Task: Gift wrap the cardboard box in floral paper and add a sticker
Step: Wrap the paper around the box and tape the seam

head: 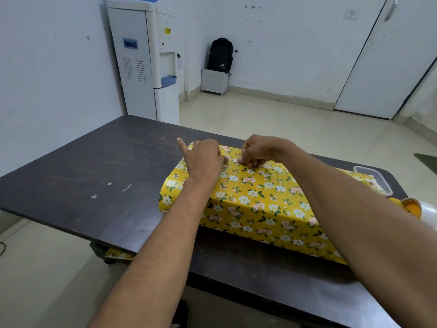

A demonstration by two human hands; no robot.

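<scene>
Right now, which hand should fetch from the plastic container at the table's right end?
Right, probably. The right hand sits nearer the plastic container; the left hand would have to cross the right arm. Left can hold the floral paper down.

Floral paper [255, 192] pinched on top, far side.
Left hand [203, 159] and right hand [257, 150] meet fingertip to fingertip there; clear plastic container [376, 178] at desk [94, 174] right edge.

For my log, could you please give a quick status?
Left hand, right hand pinching floral paper up top. Top, front covered; sticker unseen. Nothing obstructing.
</scene>
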